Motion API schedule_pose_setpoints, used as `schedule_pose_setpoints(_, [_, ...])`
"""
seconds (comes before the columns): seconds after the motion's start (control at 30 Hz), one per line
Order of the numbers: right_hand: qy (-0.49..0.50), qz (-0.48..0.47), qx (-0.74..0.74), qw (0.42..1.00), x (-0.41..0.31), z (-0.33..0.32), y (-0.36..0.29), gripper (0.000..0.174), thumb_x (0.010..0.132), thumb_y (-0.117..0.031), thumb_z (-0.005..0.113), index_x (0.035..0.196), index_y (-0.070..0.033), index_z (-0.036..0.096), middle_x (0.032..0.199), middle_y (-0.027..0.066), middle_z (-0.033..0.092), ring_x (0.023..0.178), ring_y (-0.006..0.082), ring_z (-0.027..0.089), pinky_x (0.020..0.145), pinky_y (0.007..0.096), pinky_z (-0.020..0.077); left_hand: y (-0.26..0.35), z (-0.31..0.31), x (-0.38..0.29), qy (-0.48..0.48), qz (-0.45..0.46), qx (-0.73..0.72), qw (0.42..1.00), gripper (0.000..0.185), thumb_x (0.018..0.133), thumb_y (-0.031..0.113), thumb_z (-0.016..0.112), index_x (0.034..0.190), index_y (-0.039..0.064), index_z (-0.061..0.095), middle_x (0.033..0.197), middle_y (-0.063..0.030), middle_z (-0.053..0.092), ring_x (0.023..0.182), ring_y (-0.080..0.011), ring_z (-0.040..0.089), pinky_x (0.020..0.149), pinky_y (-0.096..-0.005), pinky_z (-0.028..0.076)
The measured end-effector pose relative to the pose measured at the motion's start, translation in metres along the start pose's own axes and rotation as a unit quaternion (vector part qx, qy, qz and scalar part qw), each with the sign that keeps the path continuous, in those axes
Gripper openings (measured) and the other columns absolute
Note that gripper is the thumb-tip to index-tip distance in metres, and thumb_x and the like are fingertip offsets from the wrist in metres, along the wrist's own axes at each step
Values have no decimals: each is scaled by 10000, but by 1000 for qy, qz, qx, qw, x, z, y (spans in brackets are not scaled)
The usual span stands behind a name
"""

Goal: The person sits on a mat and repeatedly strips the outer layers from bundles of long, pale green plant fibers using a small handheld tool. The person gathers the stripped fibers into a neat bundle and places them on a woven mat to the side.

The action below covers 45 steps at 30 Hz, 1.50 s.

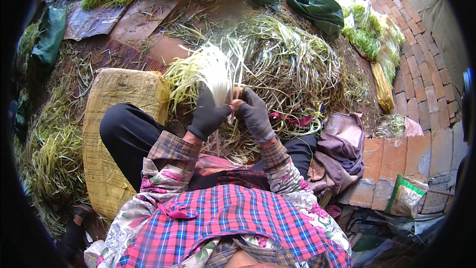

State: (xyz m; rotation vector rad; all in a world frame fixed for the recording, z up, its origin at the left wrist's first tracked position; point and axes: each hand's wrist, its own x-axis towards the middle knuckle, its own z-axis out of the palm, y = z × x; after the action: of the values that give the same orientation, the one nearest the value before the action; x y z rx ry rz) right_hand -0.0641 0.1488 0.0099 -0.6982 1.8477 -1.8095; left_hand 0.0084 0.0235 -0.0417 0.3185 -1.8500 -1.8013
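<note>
My left hand (pixel 208 113), in a dark grey fingerless glove, grips a bunch of thin white and yellow-green stalks (pixel 215 70) that look like blanched chives. The bunch fans out upward and away from me. Close beside it, my right hand (pixel 257 115), gloved the same way, pinches a few loose strands with bare fingertips near my left thumb. A large heap of similar stalks (pixel 293 59), brownish at my end, lies just beyond both hands. Below the hands, loose strands hang down over my lap.
A yellow wrapped bundle (pixel 122 141) stands by my left knee. More stalks lie piled at far left (pixel 55 160). Trimmed bunches (pixel 372 29) rest at upper right near a brick floor (pixel 420 70). Green sacks (pixel 316 9) stand behind the heap. Checked cloth (pixel 340 149) lies by my right knee.
</note>
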Motion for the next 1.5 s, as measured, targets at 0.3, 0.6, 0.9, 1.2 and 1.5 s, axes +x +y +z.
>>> schedule_pose_setpoints(0.3, [42,290,-384,875,-23,-80,106,210,802,-224,707,851,-34,630,773,92,667,722,216,634,710,317,505,46,-22,8,74,-147,-143,976,290,709,40,685,976,6,577,722,-40,612,575,-117,592,473,-224,453])
schedule_pose_setpoints(0.6, [-197,101,-6,975,-35,6,45,264,859,-5,596,1122,-25,587,933,15,602,838,80,521,762,248,465,45,-25,12,93,-153,-195,964,242,720,37,694,919,50,556,695,-21,587,456,-75,496,414,-210,374])
schedule_pose_setpoints(0.9, [-56,-71,-64,994,-39,4,5,418,811,44,613,1213,20,501,1248,107,536,1185,194,508,1023,307,395,54,-32,11,36,-155,-192,968,284,738,30,672,1005,34,573,741,-39,612,520,-95,549,450,-212,408])
schedule_pose_setpoints(1.2, [-177,172,-63,967,-63,-10,73,72,874,-38,534,914,-37,594,811,-29,588,787,71,538,741,228,450,41,-50,15,132,-117,-261,949,392,723,30,691,1087,-13,552,728,-50,605,504,-101,551,416,-204,382])
schedule_pose_setpoints(1.5, [-80,146,-283,944,-67,-97,130,115,877,-138,613,922,-33,629,754,72,636,698,164,595,652,291,484,49,-68,22,183,-40,-362,913,329,823,-20,593,1137,-9,497,765,-89,591,490,-93,471,423,-223,383])
